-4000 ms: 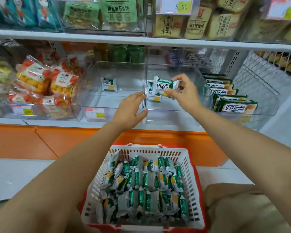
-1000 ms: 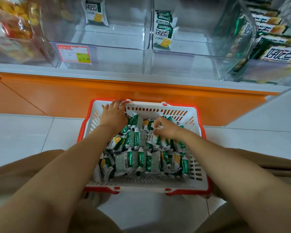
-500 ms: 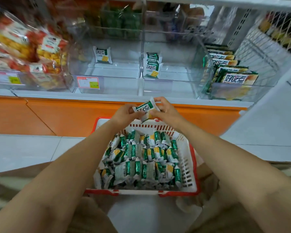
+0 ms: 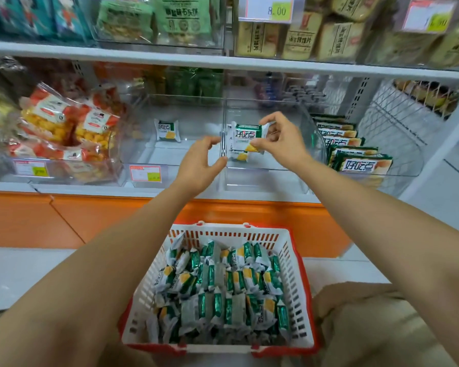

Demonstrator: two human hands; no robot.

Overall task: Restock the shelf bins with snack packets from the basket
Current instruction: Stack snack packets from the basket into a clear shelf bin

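Shop shelf (image 4: 90,187), clear plastic bin (image 4: 311,133): green-and-white foil snack packet (image 4: 245,139) pinched by right hand (image 4: 281,145) at bin's left edge, left hand (image 4: 199,165) loose, empty; placing step, release inside next.

Gap under upper shelf (image 4: 223,63) lets my hands reach in over bin fronts. Left bin (image 4: 170,157) has mostly bare floor, lone packet (image 4: 167,130) at back. In right bin (image 4: 312,133), my right hand (image 4: 284,144) pinches held packet (image 4: 248,133) above small stack (image 4: 239,154) by left wall; bare floor to right of it. Clear divider (image 4: 224,120) stands between bins, my left hand (image 4: 199,165) just beside it. Basket (image 4: 294,260) below is crammed with packets (image 4: 223,292).
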